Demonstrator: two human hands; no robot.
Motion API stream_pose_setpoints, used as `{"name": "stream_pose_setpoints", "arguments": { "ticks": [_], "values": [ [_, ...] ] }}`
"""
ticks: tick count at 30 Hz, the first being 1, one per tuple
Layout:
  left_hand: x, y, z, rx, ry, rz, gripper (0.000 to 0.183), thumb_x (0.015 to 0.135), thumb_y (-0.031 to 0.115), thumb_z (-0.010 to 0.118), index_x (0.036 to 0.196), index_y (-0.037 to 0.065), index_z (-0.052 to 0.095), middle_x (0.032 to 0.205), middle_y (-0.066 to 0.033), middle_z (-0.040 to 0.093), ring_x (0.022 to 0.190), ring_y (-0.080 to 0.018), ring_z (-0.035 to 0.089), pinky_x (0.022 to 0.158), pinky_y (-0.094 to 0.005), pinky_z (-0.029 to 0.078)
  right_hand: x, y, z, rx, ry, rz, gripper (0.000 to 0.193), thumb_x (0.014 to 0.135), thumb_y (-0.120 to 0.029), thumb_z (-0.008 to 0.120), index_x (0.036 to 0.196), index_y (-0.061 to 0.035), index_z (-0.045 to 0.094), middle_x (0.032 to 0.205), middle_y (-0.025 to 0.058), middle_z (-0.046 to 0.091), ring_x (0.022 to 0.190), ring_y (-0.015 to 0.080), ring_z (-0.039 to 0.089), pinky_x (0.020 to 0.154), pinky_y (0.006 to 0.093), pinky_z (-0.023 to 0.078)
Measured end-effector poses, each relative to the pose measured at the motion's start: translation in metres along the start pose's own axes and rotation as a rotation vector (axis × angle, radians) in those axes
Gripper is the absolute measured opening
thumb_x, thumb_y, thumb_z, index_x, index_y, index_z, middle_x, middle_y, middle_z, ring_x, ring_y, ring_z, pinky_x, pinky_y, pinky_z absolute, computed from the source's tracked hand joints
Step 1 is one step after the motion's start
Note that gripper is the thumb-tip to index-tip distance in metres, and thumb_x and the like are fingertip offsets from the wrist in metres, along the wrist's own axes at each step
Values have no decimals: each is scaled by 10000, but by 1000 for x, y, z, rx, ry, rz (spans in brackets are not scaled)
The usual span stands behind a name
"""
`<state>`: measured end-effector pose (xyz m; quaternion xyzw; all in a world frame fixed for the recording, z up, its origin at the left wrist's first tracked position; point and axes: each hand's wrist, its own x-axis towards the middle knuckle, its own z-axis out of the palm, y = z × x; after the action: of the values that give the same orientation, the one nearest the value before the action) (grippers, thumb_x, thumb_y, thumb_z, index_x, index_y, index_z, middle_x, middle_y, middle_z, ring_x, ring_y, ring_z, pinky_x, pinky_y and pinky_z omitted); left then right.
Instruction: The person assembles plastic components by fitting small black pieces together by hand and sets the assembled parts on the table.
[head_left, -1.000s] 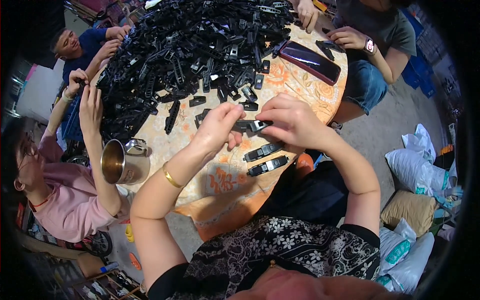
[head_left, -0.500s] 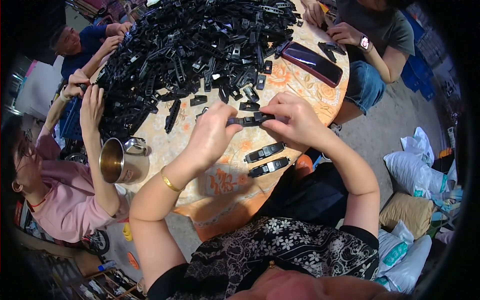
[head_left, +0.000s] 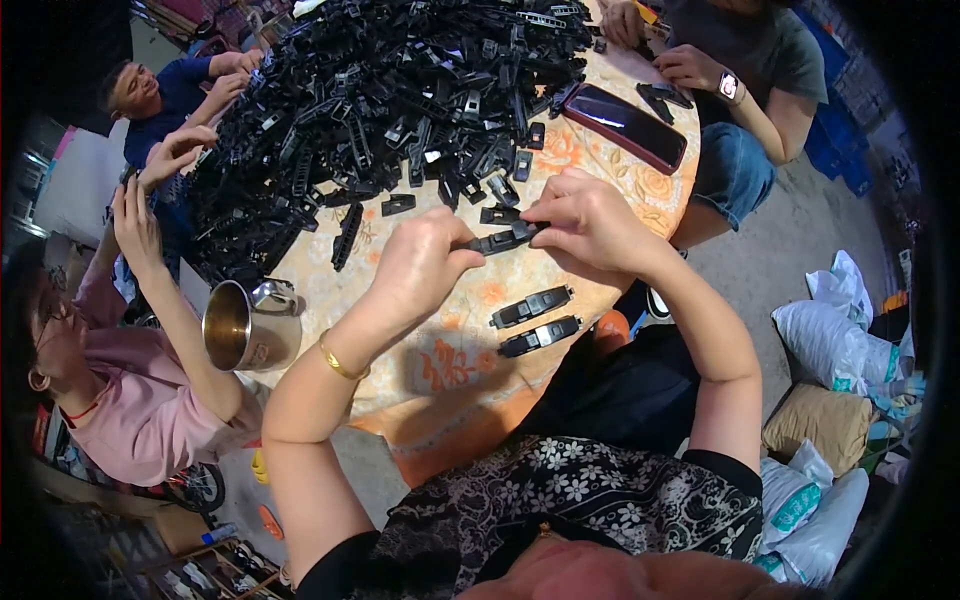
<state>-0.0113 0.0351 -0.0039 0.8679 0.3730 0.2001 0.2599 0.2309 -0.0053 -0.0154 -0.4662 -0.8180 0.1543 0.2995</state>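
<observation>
I'm pinching long black plastic piece (head_left: 503, 239) by opposite ends, left grip (head_left: 425, 255), right grip (head_left: 583, 222); axis running crosswise, right end sitting farther.

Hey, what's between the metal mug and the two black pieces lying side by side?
In the head view, your left forearm, wearing a gold bangle, crosses there above patterned tablecloth.
</observation>
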Motion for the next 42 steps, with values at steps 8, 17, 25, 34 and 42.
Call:
{"name": "stream_pose_setpoints", "arguments": {
  "ticks": [8,17,25,34,42],
  "values": [
    [-1,2,-3,-19,-19,-43,162,702,119,751,785,-8,695,787,-163,628,767,-336,618,681,-403,485,4,-2,-4,-10,68,-7,252,700,-191,774,922,-77,744,794,69,624,836,262,599,739,370,491],
    [-2,0,12,-50,39,25,195,702,97,783,797,-25,665,747,-129,598,678,-268,579,607,-346,456,15,-13,22,13,29,-139,262,656,-138,795,880,-30,714,766,77,594,795,267,584,694,357,476],
    [-8,6,-47,374,103,-158,459,689,330,802,941,-5,613,939,-179,629,893,-357,617,767,-410,494,-5,-16,-12,229,-398,-37,240,718,-223,773,863,-42,711,790,109,638,777,293,629,703,371,497],
    [-7,-29,-68,426,-202,-328,368,678,146,782,941,-34,597,887,-244,660,896,-403,638,795,-435,516,15,-16,21,-153,113,-36,258,844,-222,668,1058,-78,663,925,79,604,888,294,598,732,395,501],
    [-7,-8,-18,202,-118,-174,515,692,231,817,1041,2,516,734,-171,629,698,-331,634,633,-401,490,12,-8,26,-216,75,-58,234,811,-149,684,1026,-62,652,904,109,607,886,301,596,754,380,497]
  ]
}}
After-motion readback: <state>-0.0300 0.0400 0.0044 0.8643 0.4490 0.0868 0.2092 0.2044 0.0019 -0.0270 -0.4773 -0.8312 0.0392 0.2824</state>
